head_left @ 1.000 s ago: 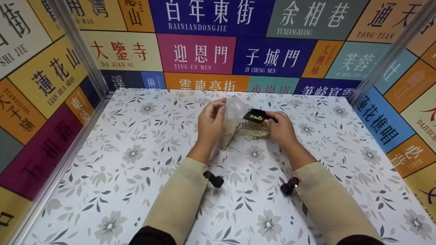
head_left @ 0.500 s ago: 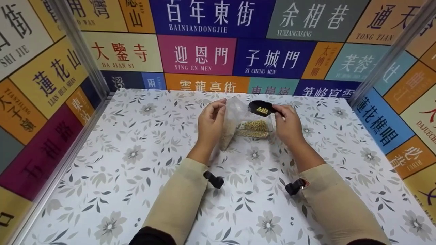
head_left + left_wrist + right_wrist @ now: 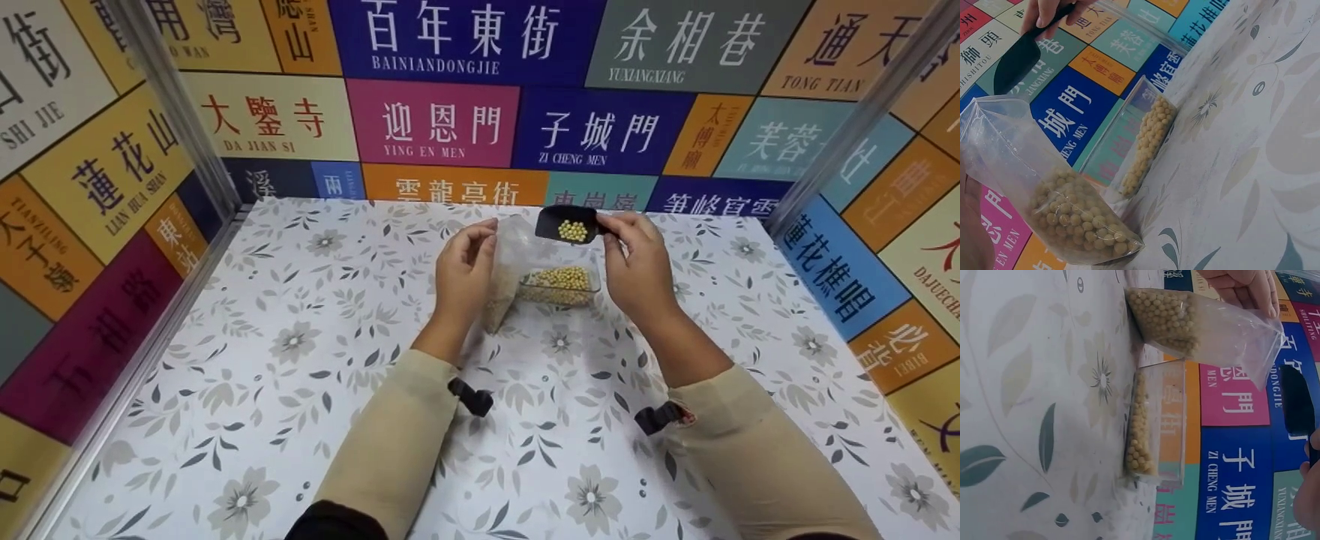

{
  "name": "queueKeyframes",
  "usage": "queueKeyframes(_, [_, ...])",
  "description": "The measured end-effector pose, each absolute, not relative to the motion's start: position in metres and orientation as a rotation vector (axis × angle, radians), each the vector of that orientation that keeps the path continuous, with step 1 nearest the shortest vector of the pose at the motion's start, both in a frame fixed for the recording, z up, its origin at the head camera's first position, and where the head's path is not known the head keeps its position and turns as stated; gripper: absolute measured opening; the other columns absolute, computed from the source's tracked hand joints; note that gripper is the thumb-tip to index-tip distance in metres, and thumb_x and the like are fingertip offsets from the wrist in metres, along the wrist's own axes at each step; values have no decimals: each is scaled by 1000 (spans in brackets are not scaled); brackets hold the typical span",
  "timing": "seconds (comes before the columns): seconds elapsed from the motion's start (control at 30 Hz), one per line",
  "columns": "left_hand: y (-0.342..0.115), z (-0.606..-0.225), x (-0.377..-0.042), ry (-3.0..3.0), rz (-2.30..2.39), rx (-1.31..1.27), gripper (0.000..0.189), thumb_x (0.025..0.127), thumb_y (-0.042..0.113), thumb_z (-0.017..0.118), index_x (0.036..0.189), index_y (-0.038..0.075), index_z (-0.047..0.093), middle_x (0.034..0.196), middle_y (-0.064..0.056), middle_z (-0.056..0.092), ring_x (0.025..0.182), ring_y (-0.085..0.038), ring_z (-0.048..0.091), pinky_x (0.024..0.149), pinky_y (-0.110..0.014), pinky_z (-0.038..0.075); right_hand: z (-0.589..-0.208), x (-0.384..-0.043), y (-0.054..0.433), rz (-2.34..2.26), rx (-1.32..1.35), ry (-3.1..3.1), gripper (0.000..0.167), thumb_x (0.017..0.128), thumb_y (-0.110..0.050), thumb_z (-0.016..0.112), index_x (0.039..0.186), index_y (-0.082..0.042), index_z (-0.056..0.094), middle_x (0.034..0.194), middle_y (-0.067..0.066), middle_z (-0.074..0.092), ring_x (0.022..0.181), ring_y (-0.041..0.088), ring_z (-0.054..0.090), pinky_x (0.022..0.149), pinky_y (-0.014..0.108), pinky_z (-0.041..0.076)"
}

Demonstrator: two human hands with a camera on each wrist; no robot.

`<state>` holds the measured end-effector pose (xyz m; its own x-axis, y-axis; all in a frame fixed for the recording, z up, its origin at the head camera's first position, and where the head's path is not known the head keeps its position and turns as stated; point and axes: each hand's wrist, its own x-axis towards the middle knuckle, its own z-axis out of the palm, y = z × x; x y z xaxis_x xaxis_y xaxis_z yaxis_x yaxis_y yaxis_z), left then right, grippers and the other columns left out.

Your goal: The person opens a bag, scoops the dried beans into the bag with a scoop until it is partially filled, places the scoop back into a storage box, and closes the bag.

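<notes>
My left hand (image 3: 463,274) pinches the upper edge of a clear plastic bag (image 3: 511,259), which stands upright on the table. Soybeans (image 3: 1081,222) fill the bag's lower part. In my right hand (image 3: 637,262) is the handle of a small black scoop (image 3: 550,223), raised near the bag's mouth. A small heap of yellow soybeans (image 3: 573,230) lies in the scoop. Below it stands a clear rectangular box (image 3: 1176,427), beside the bag and partly filled with soybeans (image 3: 1139,433). The left wrist view shows only the underside of the scoop.
White flowered cloth (image 3: 360,420) covers the table. Panels with coloured street-name signs (image 3: 442,120) stand behind and along both sides. Metal posts (image 3: 184,112) rise at the back corners.
My right hand has lifted the scoop from the box, up and away, with soybeans in it, then moved it slightly left towards the bag's mouth. The left hand and bag stay put.
</notes>
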<state>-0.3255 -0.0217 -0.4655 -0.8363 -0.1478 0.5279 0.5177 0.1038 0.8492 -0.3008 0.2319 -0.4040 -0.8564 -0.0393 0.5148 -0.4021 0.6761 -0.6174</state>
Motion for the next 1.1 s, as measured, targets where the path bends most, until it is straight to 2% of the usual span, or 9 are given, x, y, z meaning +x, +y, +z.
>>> queueKeyframes(0.13, [-21,-465,-325,-1890,-1787,-362,16,109,18,63,115,5,70,136,-2,74,131,-13,68,112,-24,56,-396,-300,229,788,464,-2413,32,112,-10,52,137,-6,72,135,15,66,134,38,57,119,58,42])
queueKeyframes(0.27, [-21,-466,-326,-1892,-1795,-358,14,109,18,63,114,7,70,136,-2,74,131,-12,68,112,-24,56,-391,-298,225,645,522,-2373,32,111,-6,52,134,-6,74,132,15,69,135,39,58,121,61,41])
queueKeyframes(0.43, [-21,-466,-326,-1883,-1810,-352,14,109,19,64,114,8,70,135,-1,74,131,-12,68,112,-24,56,-391,-296,222,613,537,-2350,30,111,-8,54,132,-7,75,131,14,70,137,38,58,122,60,41])
queueKeyframes(0.7, [-22,-468,-326,-1867,-1774,-399,20,110,19,61,117,2,70,135,-4,73,129,-14,69,108,-26,59,-392,-296,222,621,550,-2306,30,111,-9,54,131,-6,76,131,15,71,136,38,59,122,58,42])
queueKeyframes(1.1, [-21,-468,-326,-1864,-1796,-378,17,109,18,63,116,4,70,135,-4,73,131,-14,68,111,-24,57,-420,-312,249,926,215,-2471,36,112,-10,49,143,-6,68,138,17,63,135,39,57,113,56,48])
